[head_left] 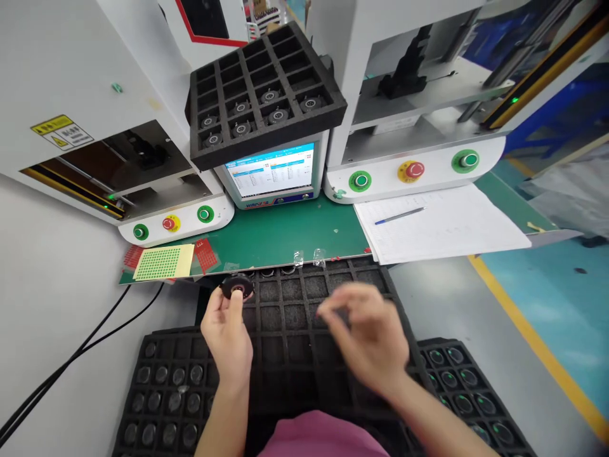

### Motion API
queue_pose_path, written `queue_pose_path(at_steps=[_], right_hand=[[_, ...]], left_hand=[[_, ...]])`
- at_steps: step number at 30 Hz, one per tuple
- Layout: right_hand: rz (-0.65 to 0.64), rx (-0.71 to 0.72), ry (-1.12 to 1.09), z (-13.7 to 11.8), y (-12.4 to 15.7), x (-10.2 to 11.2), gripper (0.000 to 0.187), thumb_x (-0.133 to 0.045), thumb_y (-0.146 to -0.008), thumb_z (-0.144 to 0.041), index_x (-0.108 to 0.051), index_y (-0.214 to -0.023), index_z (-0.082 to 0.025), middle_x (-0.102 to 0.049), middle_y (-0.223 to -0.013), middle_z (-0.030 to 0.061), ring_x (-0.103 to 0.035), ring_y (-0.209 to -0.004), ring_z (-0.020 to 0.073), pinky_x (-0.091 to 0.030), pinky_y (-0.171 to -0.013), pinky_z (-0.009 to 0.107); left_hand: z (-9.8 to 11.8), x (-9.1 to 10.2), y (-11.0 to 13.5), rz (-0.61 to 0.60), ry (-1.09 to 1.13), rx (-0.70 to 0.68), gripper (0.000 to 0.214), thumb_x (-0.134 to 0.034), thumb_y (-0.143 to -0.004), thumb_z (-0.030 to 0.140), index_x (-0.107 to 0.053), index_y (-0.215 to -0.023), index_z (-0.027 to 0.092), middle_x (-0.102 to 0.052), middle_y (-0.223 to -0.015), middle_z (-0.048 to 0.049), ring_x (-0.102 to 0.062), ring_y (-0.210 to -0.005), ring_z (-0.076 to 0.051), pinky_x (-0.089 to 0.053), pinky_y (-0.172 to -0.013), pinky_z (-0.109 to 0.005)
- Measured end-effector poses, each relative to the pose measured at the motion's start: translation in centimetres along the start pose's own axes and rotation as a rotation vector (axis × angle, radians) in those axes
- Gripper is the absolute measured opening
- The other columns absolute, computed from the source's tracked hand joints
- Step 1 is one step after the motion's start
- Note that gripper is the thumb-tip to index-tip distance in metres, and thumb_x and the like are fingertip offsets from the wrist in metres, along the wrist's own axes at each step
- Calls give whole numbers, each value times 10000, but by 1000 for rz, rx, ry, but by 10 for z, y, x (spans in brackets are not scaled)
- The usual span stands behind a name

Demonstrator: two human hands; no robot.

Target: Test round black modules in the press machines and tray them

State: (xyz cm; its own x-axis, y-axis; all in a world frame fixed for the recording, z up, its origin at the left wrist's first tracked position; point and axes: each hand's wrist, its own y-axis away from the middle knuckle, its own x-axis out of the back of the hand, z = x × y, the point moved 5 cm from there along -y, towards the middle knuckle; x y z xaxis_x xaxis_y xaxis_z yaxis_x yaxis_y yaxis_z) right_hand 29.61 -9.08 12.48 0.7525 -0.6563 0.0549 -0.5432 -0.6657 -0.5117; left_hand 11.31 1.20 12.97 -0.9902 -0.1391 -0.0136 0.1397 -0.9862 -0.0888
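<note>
My left hand is closed on a black round part, thumb across its face, just under the front edge of the green bench top. To the right, my right hand is raised with thumb and forefinger pinched together. Motion blurs it, and whatever sits between the fingertips, if anything, is too small to name; a reddish speck shows there. Below both hands lies a black foam tray with square compartments. A few round parts show in its far row, partly hidden by the bench edge.
Another foam tray with several black round parts rests above a monitor. Presses with green and red buttons flank it. Sticker sheets, papers and a pen lie on the bench. Filled trays stand lower at both sides.
</note>
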Motion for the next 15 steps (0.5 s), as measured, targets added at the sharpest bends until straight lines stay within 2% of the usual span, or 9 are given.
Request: queue_pose_path(at_steps=[1,4,7,9,11,13,15], right_hand=[[72,-107,102,29,-8,5,235,-596,-832,-103,-417,-870,-251,-537,-1014,31,-647,-803,145,-584,-711,334],[79,-232,230,106,-33,7,206,-628,-796,-172,-489,-941,-216,-475,-1185,130,-610,-973,235,-576,-776,442],[37,-294,318,153,-47,0,209,-675,-761,-167,-545,-924,-182,-486,-1212,151,-576,-1062,285,-542,-849,491],[9,-324,355,170,-50,-8,195,-686,-803,-203,-579,-961,-159,-530,-1197,120,-591,-1028,254,-534,-864,469],[-12,-347,371,177,-51,-15,198,-654,-873,-259,-595,-1029,-152,-577,-1156,78,-609,-952,201,-547,-814,404],[-26,-359,366,176,-52,-18,199,-628,-904,-279,-595,-1052,-150,-599,-1109,57,-613,-859,158,-553,-727,335],[-32,-356,340,166,-51,-17,188,-637,-872,-244,-586,-1029,-155,-584,-1111,68,-603,-770,133,-551,-641,298]], left_hand=[[-7,-2,-6,-27,85,106,216,-764,-760,338,-679,-827,151,-681,-753,14,-647,-705,-92,-533,-701,-181],[-25,-5,-10,-120,192,323,295,-839,-650,348,-665,-775,146,-660,-734,15,-623,-685,-87,-487,-599,-148],[-36,-4,-1,-191,218,465,343,-863,-606,351,-655,-785,144,-719,-821,-39,-678,-777,-147,-521,-632,-195],[-41,-2,6,-236,241,561,371,-871,-588,359,-635,-784,149,-753,-893,-75,-696,-824,-173,-548,-730,-249],[-44,0,11,-275,246,610,373,-866,-592,360,-630,-789,148,-767,-925,-98,-697,-823,-174,-547,-790,-275],[-44,4,12,-305,219,607,342,-835,-639,362,-656,-820,134,-770,-945,-111,-683,-826,-154,-528,-759,-228],[-43,7,14,-325,187,590,331,-796,-694,366,-686,-881,117,-766,-973,-120,-656,-805,-123,-485,-651,-165]])
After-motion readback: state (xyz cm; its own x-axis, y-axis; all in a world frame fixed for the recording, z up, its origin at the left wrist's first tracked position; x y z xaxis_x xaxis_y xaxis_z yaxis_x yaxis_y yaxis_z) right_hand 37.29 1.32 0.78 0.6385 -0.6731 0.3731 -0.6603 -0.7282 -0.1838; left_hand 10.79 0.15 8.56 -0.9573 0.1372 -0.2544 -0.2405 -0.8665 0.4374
